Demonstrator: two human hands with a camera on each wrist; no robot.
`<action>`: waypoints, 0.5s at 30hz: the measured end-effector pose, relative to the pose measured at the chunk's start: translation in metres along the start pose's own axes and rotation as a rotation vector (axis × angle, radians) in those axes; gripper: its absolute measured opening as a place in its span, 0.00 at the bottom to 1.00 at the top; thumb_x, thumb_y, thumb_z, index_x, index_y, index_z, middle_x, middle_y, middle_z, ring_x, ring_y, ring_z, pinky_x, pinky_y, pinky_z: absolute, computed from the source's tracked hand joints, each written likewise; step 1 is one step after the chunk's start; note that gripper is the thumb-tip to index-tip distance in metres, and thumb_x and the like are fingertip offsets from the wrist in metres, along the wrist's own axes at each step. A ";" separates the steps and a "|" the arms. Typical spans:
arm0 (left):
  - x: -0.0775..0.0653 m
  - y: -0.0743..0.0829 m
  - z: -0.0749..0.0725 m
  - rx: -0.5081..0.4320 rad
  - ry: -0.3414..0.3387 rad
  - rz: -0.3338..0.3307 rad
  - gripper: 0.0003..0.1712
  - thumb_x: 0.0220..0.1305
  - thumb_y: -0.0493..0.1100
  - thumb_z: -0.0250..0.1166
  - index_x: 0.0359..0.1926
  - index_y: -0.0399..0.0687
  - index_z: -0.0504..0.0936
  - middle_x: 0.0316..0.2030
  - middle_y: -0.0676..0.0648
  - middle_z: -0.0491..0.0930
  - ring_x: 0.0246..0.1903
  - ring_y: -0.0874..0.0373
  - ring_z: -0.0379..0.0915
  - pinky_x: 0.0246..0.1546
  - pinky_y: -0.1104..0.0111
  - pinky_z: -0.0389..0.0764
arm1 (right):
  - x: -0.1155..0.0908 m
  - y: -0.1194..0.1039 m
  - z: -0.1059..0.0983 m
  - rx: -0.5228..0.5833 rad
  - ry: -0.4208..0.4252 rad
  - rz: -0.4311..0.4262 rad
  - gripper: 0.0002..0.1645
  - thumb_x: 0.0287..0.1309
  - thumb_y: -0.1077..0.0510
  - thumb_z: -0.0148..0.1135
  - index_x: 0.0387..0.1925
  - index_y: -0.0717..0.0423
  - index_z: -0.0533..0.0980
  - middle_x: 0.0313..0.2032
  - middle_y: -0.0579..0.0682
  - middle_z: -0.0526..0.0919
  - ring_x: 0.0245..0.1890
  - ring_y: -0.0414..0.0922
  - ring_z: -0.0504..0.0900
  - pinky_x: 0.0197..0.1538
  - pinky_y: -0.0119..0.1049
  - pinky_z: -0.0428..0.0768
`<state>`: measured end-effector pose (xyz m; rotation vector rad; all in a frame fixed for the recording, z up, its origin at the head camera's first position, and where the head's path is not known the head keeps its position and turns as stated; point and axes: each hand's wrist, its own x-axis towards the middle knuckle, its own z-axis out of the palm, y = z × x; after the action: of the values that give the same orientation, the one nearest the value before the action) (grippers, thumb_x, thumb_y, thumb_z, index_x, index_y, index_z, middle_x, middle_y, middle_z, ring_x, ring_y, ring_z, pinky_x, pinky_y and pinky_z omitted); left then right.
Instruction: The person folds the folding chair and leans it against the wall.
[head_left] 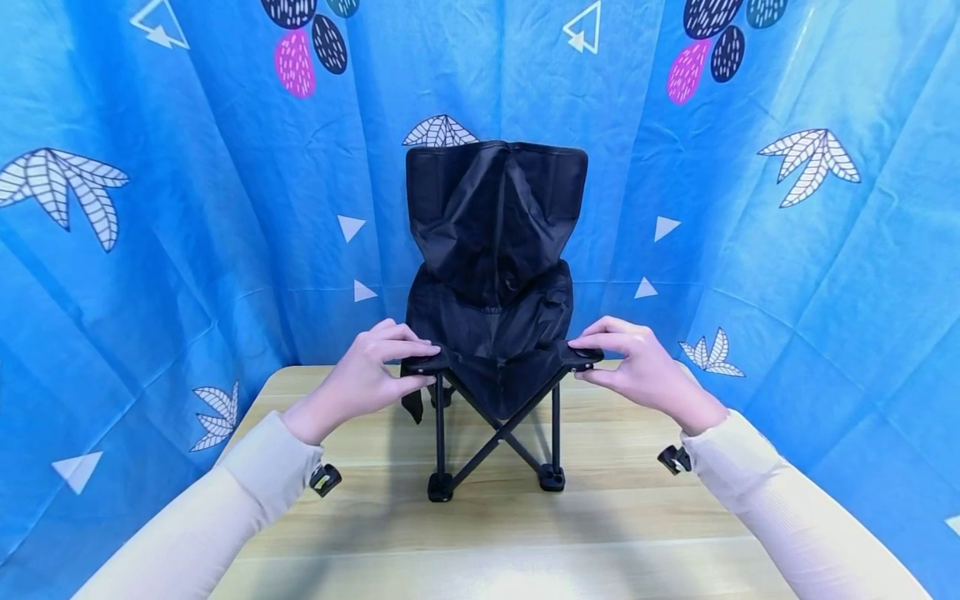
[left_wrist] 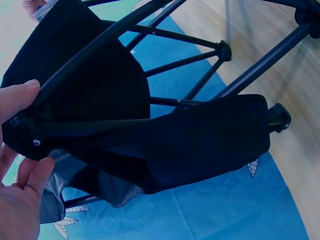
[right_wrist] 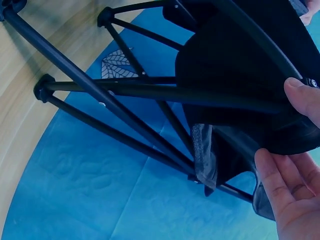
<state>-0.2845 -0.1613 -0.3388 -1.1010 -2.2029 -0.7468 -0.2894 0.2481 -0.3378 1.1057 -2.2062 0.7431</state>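
A small black folding camp chair (head_left: pixel 495 225) stands unfolded on the wooden table, its fabric back upright and its crossed front legs spread. At the seat's front left corner my left hand (head_left: pixel 367 371) pinches the black corner piece, thumb below and fingers on top. Opposite it, my right hand (head_left: pixel 641 371) pinches the front right corner the same way. Both wrist views show the seat's dark underside (right_wrist: pixel 225 65) and the frame tubes (left_wrist: pixel 175 37). A black fabric flap (left_wrist: pixel 210 145) hangs beside the left corner.
The pale wooden tabletop (head_left: pixel 637 517) bears the chair's black plastic feet (head_left: pixel 440 487). Behind and on both sides hangs a blue curtain (head_left: pixel 225 167) printed with leaves and triangles. Each sleeve cuff carries a small black device (head_left: pixel 326 480).
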 end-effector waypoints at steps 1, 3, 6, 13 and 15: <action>0.001 0.001 0.000 -0.002 0.000 -0.001 0.21 0.53 0.33 0.85 0.49 0.45 0.95 0.42 0.49 0.90 0.40 0.55 0.77 0.36 0.61 0.79 | 0.001 -0.001 0.000 -0.001 0.000 0.000 0.26 0.44 0.73 0.86 0.48 0.56 0.91 0.42 0.50 0.89 0.38 0.45 0.86 0.40 0.40 0.86; 0.001 0.002 0.000 -0.004 0.000 -0.001 0.21 0.53 0.33 0.85 0.50 0.45 0.95 0.42 0.49 0.90 0.40 0.55 0.77 0.36 0.61 0.80 | 0.001 -0.001 -0.001 -0.002 -0.001 0.002 0.26 0.44 0.73 0.86 0.48 0.57 0.91 0.42 0.50 0.89 0.38 0.45 0.86 0.40 0.38 0.85; 0.003 0.003 0.000 -0.005 0.002 0.003 0.21 0.53 0.33 0.85 0.50 0.45 0.95 0.42 0.48 0.90 0.40 0.55 0.77 0.36 0.62 0.79 | 0.003 -0.003 -0.001 -0.003 -0.003 0.008 0.26 0.44 0.72 0.86 0.48 0.57 0.91 0.42 0.50 0.89 0.39 0.46 0.87 0.41 0.33 0.84; 0.006 0.003 0.000 -0.014 0.006 0.014 0.21 0.53 0.33 0.85 0.50 0.45 0.95 0.42 0.49 0.90 0.40 0.55 0.77 0.35 0.61 0.79 | 0.006 -0.005 -0.001 -0.011 -0.006 0.012 0.25 0.45 0.71 0.86 0.48 0.57 0.91 0.42 0.50 0.88 0.40 0.46 0.86 0.41 0.35 0.85; 0.007 0.004 0.000 -0.014 0.005 0.012 0.21 0.54 0.33 0.85 0.50 0.45 0.95 0.42 0.49 0.90 0.40 0.56 0.77 0.36 0.61 0.79 | 0.007 -0.006 -0.002 -0.011 -0.005 0.009 0.25 0.45 0.71 0.86 0.48 0.57 0.91 0.42 0.50 0.88 0.40 0.46 0.86 0.41 0.35 0.85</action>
<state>-0.2848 -0.1561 -0.3332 -1.1177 -2.1881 -0.7598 -0.2878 0.2426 -0.3307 1.0937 -2.2183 0.7322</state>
